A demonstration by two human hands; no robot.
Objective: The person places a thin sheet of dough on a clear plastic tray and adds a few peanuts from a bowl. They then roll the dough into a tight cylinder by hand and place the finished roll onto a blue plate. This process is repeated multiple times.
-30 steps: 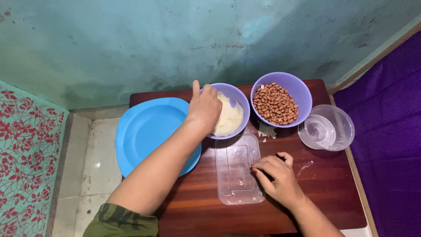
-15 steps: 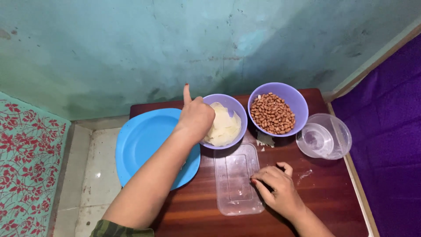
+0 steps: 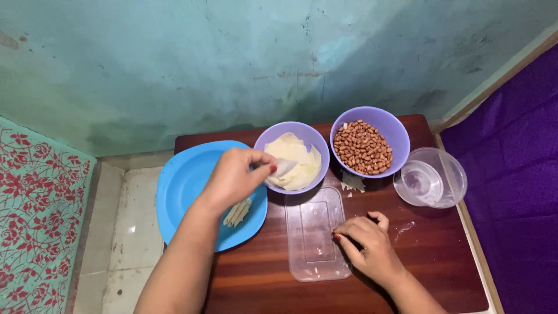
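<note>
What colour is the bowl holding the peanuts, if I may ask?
Lilac purple bowl; head view shows it.

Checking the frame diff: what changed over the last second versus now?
The left hand came back from over the bowl of pale wrappers toward the blue plate, now pinching one thin wrapper sheet in its fingertips. The right hand stayed by the edge of the clear rectangular lid. The bowl of peanuts, the clear round container and the rolled sticks on the plate kept their places.
</note>
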